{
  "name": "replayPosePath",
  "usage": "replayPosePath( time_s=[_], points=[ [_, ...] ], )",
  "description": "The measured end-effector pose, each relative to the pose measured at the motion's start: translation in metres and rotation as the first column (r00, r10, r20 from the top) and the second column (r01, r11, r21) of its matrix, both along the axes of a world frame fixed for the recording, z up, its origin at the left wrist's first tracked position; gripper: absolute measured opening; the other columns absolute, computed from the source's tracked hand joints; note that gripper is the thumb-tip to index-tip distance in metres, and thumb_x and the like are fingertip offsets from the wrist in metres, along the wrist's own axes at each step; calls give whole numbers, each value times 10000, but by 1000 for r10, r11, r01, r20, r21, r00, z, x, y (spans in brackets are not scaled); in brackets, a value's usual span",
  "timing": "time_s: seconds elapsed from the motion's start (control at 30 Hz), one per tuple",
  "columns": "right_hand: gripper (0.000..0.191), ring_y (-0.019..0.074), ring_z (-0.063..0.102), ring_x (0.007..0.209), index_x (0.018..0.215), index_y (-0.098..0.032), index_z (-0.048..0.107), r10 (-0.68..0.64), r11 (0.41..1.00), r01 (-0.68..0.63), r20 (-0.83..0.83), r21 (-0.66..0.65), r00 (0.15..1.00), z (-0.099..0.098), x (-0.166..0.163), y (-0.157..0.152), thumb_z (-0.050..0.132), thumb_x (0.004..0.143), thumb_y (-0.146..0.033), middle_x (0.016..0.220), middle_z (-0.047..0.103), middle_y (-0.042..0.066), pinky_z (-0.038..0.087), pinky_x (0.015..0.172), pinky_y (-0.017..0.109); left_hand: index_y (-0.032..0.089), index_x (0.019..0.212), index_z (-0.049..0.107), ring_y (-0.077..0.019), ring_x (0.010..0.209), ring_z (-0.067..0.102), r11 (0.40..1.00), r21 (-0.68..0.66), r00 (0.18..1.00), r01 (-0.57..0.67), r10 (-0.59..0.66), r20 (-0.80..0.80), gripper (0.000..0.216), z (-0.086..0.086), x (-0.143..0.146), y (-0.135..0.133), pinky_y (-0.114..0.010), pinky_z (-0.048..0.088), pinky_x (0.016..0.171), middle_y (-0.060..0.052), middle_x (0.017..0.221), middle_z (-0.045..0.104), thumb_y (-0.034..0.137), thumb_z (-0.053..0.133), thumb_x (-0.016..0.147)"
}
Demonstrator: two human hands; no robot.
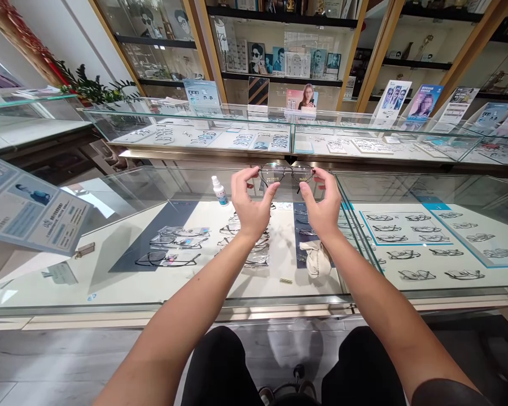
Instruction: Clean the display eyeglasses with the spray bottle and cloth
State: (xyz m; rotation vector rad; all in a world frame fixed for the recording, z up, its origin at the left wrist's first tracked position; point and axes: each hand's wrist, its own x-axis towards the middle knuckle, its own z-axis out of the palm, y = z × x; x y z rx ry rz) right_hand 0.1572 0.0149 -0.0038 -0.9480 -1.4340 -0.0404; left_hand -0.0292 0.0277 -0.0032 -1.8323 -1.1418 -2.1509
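Observation:
Both my hands hold up a pair of dark-rimmed glasses [286, 172] above a glass display counter [110, 304]. My left hand [250, 204] pinches the left end of the frame between thumb and fingers. My right hand [320, 204] pinches the right end the same way. The lenses carry small printed marks. Below my hands, on the counter top, lie a crumpled white cloth [317, 258] and a small white spray bottle [219, 190].
Several pairs of glasses lie inside the counter on white trays [423, 242]. A leaflet stand [25, 208] is at the left. A second glass counter [288, 135] and shelves with pictures stand behind. A small brass piece [285, 280] rests on the glass.

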Motion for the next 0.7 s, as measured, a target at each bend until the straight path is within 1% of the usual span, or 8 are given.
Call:
replayPosePath(
  time_s=[0.17,0.27,0.43,0.7],
  points=[
    [443,317,698,1192,1407,-295,647,-33,999,33,9,25,999,4,3,-2,689,1044,-546,1314,724,118,599,1054,586,239,1301,682,-254,1138,730,986,-120,992,115,-108,61,559,-4,1,5,-403,586,906,-120,1263,731,665,788,955],
    [423,316,682,1190,1405,-303,650,-57,997,56,21,53,998,6,3,-4,689,1049,-528,1321,718,112,591,1053,585,235,1296,689,-259,1151,738,977,-144,986,157,-145,87,565,-6,2,7,-407,587,925,-124,1266,741,659,808,942],
    [403,311,676,1202,1405,-306,656,-40,996,39,8,78,999,9,2,-6,698,1052,-494,1324,719,104,585,1057,571,231,1287,700,-252,1134,745,972,-155,981,179,-164,102,561,-6,1,7,-405,580,927,-121,1253,752,645,829,932],
    [413,332,662,1273,1409,-323,666,-54,998,54,9,45,998,11,2,-7,686,1048,-522,1343,716,104,570,1102,610,233,1268,694,-252,1103,752,967,-182,982,176,-160,97,558,-7,1,7,-407,571,910,-116,1221,762,662,819,934]
  ],
)
